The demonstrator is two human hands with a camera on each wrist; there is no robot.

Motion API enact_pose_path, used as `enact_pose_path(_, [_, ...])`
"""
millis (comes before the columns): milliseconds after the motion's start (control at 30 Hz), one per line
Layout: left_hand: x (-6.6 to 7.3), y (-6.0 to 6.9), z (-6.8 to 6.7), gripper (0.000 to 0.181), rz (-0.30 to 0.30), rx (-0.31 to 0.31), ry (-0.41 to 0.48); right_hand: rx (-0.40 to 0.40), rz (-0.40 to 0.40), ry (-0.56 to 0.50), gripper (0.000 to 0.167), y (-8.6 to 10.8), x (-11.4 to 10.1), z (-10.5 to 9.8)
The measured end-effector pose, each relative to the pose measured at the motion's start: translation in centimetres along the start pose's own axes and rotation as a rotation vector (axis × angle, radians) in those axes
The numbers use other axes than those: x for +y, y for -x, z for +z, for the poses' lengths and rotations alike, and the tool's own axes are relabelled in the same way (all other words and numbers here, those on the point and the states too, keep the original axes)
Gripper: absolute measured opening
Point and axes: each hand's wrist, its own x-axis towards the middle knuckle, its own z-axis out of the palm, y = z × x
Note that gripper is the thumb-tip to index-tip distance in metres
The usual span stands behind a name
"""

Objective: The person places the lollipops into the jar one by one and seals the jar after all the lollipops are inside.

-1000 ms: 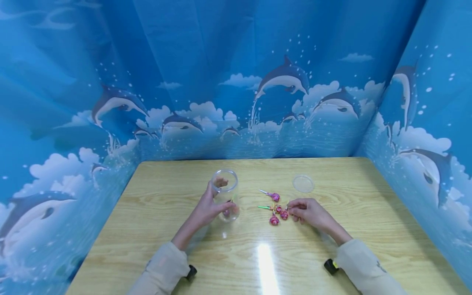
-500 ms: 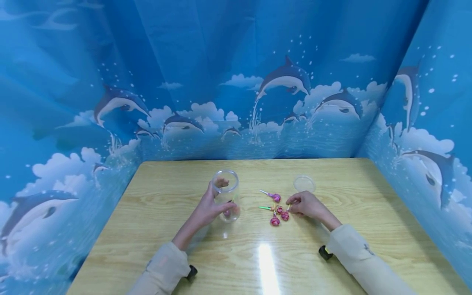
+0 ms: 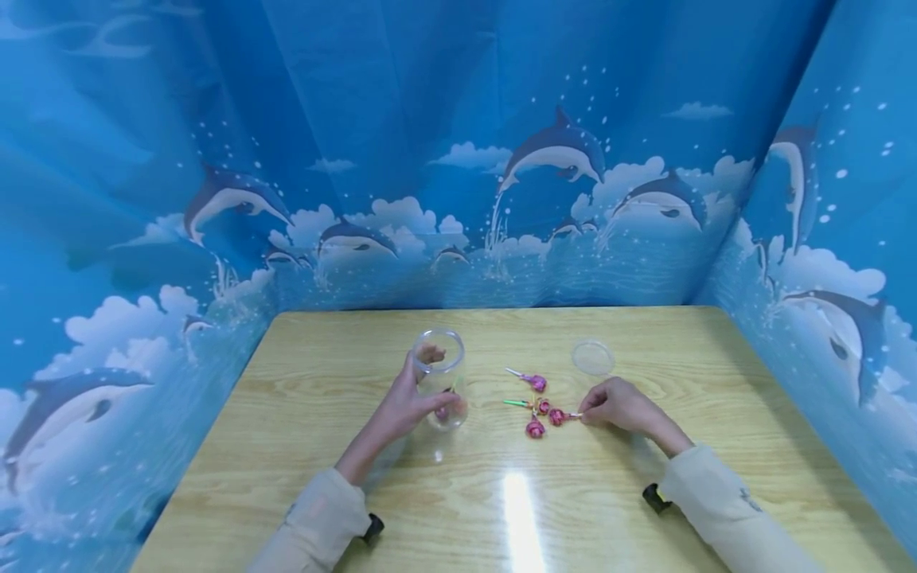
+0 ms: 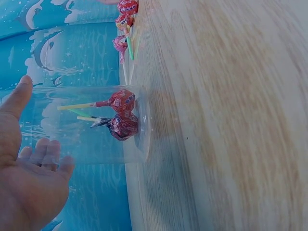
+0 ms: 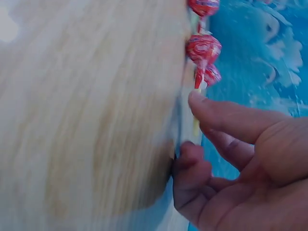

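My left hand (image 3: 411, 404) grips a clear cylindrical jar (image 4: 89, 138) from the left, thumb and fingers around its wall. The jar stands upright on the table with its mouth uncovered; wrapped lollipops (image 4: 123, 126) lie at its bottom, sticks toward the mouth. To the right, my right hand (image 3: 622, 406) pinches the stick end of a red-wrapped lollipop (image 3: 557, 417). Its head (image 5: 204, 48) points left, toward the other lollipops. Beside it lie a purple-pink lollipop (image 3: 536, 383), a red one (image 3: 544, 407) and a pinkish-red one (image 3: 534, 430).
A clear round lid (image 3: 592, 357) lies flat behind my right hand. The wooden table (image 3: 344, 350) ends at a blue curtain (image 3: 401, 159) printed with dolphins, at the back and both sides. Light glares off the table (image 3: 521, 517) in front.
The right hand dipped in to the lollipops, then drew back to the right. The pinched lollipop's stick has swung from upward to rightward. The left hand and jar have stayed put.
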Motion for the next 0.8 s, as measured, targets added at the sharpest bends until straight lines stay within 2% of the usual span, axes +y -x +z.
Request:
enact_pose_path(133, [0.0,0.0,0.0,0.084,0.005,0.006,-0.008,-0.004,0.055,-0.168,0.01,0.8,0.9,-0.6])
enact_pose_path(333, [0.0,0.0,0.0,0.085,0.002,0.007,-0.015,-0.037,0.058,-0.52,0.028,1.8,2.0,-1.4])
enact_pose_path(467, [0.0,0.0,-0.1,0.085,-0.009,0.008,-0.013,-0.06,0.061,-0.708,0.028,2.5,2.0,-2.1])
enact_pose_path(633, [0.1,0.1,-0.1,0.084,-0.023,0.006,-0.006,-0.05,0.038,-0.83,0.015,3.2,0.9,-3.2])
enact_pose_path(800, [0.0,0.1,0.0,0.083,-0.002,0.0,-0.006,-0.032,0.006,-0.874,0.013,3.6,-1.2,-4.0])
